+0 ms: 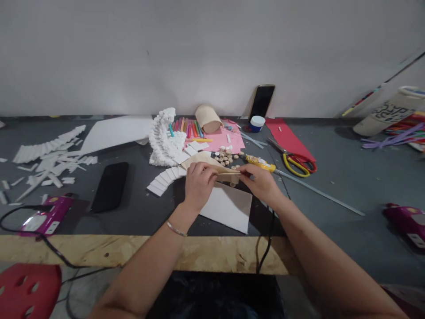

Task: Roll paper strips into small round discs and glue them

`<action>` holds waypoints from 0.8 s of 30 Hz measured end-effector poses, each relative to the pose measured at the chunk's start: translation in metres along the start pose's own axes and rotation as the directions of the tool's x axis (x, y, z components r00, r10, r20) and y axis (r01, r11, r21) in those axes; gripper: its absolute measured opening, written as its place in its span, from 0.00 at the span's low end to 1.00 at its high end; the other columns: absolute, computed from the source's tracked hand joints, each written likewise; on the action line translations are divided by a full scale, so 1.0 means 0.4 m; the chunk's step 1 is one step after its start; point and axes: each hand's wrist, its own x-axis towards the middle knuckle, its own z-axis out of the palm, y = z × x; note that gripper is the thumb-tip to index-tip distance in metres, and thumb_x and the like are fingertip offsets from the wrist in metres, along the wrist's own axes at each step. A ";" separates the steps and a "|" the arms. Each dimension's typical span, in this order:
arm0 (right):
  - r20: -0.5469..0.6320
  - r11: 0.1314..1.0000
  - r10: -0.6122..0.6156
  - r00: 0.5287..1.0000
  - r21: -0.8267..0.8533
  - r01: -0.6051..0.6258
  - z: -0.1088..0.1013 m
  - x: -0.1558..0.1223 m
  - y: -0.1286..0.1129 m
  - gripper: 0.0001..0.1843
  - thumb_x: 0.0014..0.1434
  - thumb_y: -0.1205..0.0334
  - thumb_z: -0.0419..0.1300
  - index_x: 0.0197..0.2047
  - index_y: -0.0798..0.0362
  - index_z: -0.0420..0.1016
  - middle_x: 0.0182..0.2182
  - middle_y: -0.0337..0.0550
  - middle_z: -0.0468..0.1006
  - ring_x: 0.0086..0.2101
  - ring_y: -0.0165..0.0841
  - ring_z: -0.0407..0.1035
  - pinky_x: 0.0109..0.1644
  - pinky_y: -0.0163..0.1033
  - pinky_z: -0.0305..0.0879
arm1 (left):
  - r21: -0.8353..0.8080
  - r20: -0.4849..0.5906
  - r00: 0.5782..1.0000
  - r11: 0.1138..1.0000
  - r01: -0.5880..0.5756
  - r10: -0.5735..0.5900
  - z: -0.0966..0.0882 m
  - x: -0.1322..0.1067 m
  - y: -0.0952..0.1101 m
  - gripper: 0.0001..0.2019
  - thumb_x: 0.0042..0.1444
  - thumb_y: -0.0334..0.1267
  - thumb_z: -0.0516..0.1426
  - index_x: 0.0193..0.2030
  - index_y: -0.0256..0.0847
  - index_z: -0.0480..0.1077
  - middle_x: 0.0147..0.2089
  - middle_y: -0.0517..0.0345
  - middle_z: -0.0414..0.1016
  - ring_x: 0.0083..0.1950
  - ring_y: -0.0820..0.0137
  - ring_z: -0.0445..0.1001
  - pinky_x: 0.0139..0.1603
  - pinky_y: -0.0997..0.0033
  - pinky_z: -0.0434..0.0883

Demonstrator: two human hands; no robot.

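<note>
A thin, curved beige sheet (229, 172) spans the space between my two hands, its near edge facing me. My left hand (199, 182) pinches its left end between thumb and fingers. At the right end, my right hand (258, 180) grips it the same way. Below lies a white rectangular board (229, 208) flat on the table. Just beyond are several small round wooden discs (226, 157). A yellow glue gun (260, 163) with a long clear glue stick (325, 197) lies behind my right hand. White card pieces (164, 178) fan out left of my left hand.
Red-and-yellow scissors (297, 164) lie at right, near red paper (292, 137). Behind are a beige roll (208, 118), crayons (189, 127), a white textured piece (164, 139), a small jar (257, 123) and a leaning phone (262, 102). A black phone (110, 187) and purple power strip (49, 215) lie left.
</note>
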 end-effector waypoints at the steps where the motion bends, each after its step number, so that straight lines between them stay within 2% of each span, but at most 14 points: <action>1: -0.052 0.998 -0.042 0.998 -0.051 0.040 -0.004 0.001 -0.004 0.12 0.60 0.62 0.54 0.45 0.51 0.75 0.40 0.49 0.79 0.41 0.41 0.71 0.44 0.46 0.67 | 0.006 -0.027 1.000 1.000 -0.004 0.004 -0.002 0.001 0.003 0.04 0.59 0.37 0.58 0.37 0.42 0.75 0.43 0.52 0.73 0.49 0.61 0.67 0.51 0.61 0.63; 4: -0.162 0.966 -0.196 0.967 -0.200 0.163 -0.017 0.002 -0.035 0.23 0.57 0.59 0.61 0.56 0.53 0.70 0.52 0.55 0.73 0.52 0.46 0.65 0.52 0.50 0.63 | 0.028 -0.099 0.995 0.999 -0.026 0.029 -0.010 0.005 0.018 0.05 0.61 0.38 0.56 0.38 0.42 0.73 0.45 0.52 0.75 0.50 0.61 0.68 0.52 0.60 0.61; 6: -0.110 0.937 -0.274 0.955 -0.256 0.239 -0.025 -0.001 -0.066 0.27 0.55 0.57 0.65 0.57 0.51 0.69 0.55 0.54 0.71 0.53 0.47 0.63 0.55 0.51 0.59 | 0.059 -0.077 0.994 0.996 -0.072 0.076 -0.020 0.006 0.035 0.07 0.63 0.37 0.54 0.39 0.43 0.73 0.44 0.53 0.77 0.49 0.62 0.69 0.51 0.59 0.59; 8: 0.016 0.908 -0.307 0.952 -0.294 0.298 -0.033 -0.010 -0.095 0.19 0.57 0.57 0.64 0.51 0.48 0.73 0.50 0.49 0.75 0.49 0.45 0.65 0.53 0.50 0.58 | 0.093 0.022 0.987 0.983 -0.158 0.156 -0.035 0.001 0.053 0.09 0.64 0.35 0.51 0.40 0.43 0.73 0.43 0.52 0.77 0.48 0.62 0.69 0.50 0.58 0.58; 10: 0.125 0.882 -0.305 0.944 -0.338 0.329 -0.039 -0.030 -0.112 0.07 0.62 0.58 0.59 0.42 0.47 0.76 0.42 0.45 0.78 0.44 0.42 0.66 0.49 0.48 0.56 | 0.124 0.155 0.955 0.954 -0.273 0.253 -0.052 -0.014 0.067 0.11 0.65 0.34 0.49 0.39 0.42 0.73 0.42 0.51 0.77 0.46 0.62 0.70 0.48 0.58 0.58; 12: 0.191 0.851 -0.307 0.932 -0.383 0.359 -0.042 -0.061 -0.115 0.10 0.65 0.60 0.55 0.36 0.48 0.76 0.36 0.44 0.79 0.40 0.40 0.66 0.45 0.46 0.55 | 0.156 0.267 0.908 0.916 -0.370 0.322 -0.067 -0.042 0.073 0.12 0.65 0.33 0.48 0.39 0.41 0.72 0.39 0.51 0.76 0.44 0.62 0.69 0.45 0.59 0.58; 14: 0.252 0.823 -0.327 0.911 -0.398 0.405 -0.038 -0.099 -0.105 0.13 0.67 0.62 0.52 0.34 0.48 0.77 0.33 0.44 0.78 0.38 0.39 0.65 0.44 0.45 0.54 | 0.167 0.352 0.873 0.894 -0.415 0.339 -0.077 -0.077 0.069 0.11 0.65 0.32 0.48 0.39 0.40 0.72 0.36 0.52 0.75 0.42 0.62 0.69 0.43 0.60 0.59; 17: 0.308 0.818 -0.337 0.890 -0.373 0.438 -0.020 -0.158 -0.083 0.13 0.67 0.65 0.52 0.38 0.48 0.78 0.33 0.44 0.78 0.37 0.38 0.64 0.43 0.44 0.54 | 0.119 0.436 0.847 0.913 -0.389 0.304 -0.083 -0.125 0.050 0.09 0.63 0.31 0.50 0.41 0.40 0.72 0.38 0.51 0.74 0.42 0.61 0.68 0.42 0.60 0.60; 21: 0.234 0.861 -0.273 0.933 -0.372 0.345 0.001 -0.208 -0.064 0.11 0.66 0.64 0.53 0.43 0.48 0.78 0.35 0.44 0.79 0.37 0.37 0.64 0.42 0.44 0.54 | 0.017 0.448 0.864 0.964 -0.264 0.229 -0.089 -0.151 0.019 0.08 0.62 0.33 0.53 0.41 0.41 0.73 0.40 0.52 0.74 0.44 0.61 0.68 0.41 0.61 0.60; 24: 0.194 0.916 -0.175 0.965 -0.328 0.232 0.002 -0.221 -0.062 0.10 0.66 0.63 0.55 0.42 0.47 0.78 0.36 0.43 0.79 0.37 0.37 0.65 0.42 0.43 0.55 | -0.058 0.430 0.887 0.986 -0.157 0.167 -0.096 -0.152 0.001 0.08 0.63 0.34 0.53 0.42 0.42 0.75 0.41 0.52 0.74 0.44 0.63 0.68 0.41 0.62 0.61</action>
